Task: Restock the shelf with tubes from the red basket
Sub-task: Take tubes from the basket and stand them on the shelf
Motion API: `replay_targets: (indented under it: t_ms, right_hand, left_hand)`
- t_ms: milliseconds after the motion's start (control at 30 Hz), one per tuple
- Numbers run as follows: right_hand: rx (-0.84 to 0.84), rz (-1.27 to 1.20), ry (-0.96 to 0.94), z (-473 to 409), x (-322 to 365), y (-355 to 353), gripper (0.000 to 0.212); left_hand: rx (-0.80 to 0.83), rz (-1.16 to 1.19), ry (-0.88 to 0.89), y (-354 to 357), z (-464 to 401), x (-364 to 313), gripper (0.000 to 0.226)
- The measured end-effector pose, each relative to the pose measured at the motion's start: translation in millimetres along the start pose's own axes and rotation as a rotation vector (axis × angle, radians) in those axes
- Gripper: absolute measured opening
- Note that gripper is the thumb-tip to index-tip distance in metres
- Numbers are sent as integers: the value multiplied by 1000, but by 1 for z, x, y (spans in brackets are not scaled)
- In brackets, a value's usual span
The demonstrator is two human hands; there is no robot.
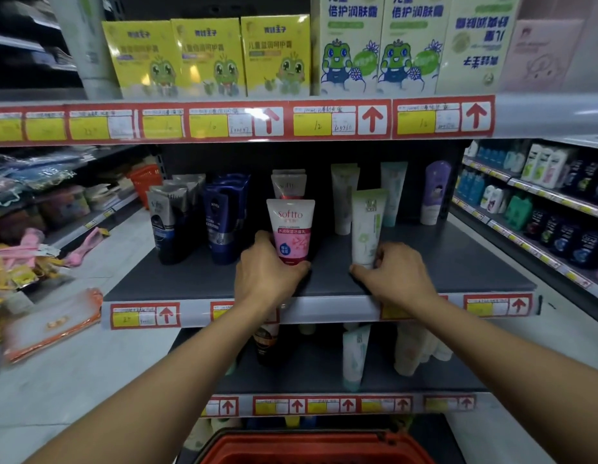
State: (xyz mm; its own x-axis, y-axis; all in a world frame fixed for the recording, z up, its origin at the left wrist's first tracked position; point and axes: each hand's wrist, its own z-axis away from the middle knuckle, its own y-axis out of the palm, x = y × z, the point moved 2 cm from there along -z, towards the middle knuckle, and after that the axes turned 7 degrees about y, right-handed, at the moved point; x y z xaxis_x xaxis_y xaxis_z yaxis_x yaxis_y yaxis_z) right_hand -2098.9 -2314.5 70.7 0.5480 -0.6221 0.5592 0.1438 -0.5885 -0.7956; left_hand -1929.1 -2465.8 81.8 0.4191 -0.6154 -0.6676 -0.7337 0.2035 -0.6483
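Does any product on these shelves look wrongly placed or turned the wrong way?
Yes. On the top shelf, the rightmost pale green carton stands upside down: its blue print is inverted, unlike the two frog cartons beside it. The tubes on the middle shelf stand upright.

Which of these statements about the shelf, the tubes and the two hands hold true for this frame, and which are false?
1. The left hand holds a pink tube upright on the shelf. True.
2. The right hand is empty. False: its grip is on a green-and-white tube.
3. The red basket sits on the top shelf. False: it is low, at the frame's bottom edge.
4. Dark blue tubes stand left of the pink tube. True.
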Motion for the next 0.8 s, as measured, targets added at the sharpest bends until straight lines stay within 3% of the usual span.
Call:
replay_targets:
  t_ms: [100, 267, 667, 800]
  right_hand:
    - [67, 8, 64, -16, 2, 2, 37]
    - [118, 22, 105, -47, 10, 11, 56]
    - [82, 32, 105, -94, 20, 36, 72]
    - [45, 54, 79, -95, 16, 43, 62]
  left_hand:
    - [1, -15, -28, 4, -11, 4, 68]
    - [7, -30, -92, 12, -38, 8, 72]
    - [-20, -32, -77, 36, -91, 24, 78]
    - [-24, 20, -32, 43, -95, 32, 80]
